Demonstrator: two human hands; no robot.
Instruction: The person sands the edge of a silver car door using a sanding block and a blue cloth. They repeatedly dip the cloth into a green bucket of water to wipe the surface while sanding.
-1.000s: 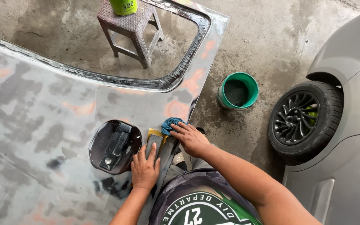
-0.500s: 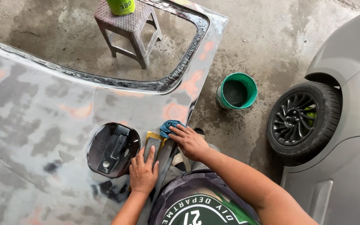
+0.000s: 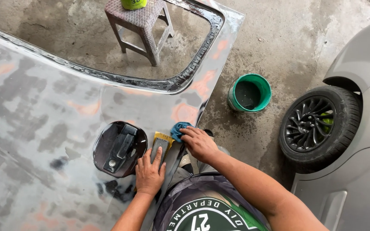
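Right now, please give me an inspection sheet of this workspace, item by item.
Surface: large grey sanded car body panel with orange filler patches, wet-looking, round open fuel-filler recess.
Job's things: yellow-edged grey sanding block; blue cloth.
Clutter: green plastic bucket; woven brown stool under a yellow-green container.
Grips: left hand pressing flat on the block; right hand resting on the cloth.
Cables: nothing seen.
Surroundings: stained concrete floor; grey car with black wheel.
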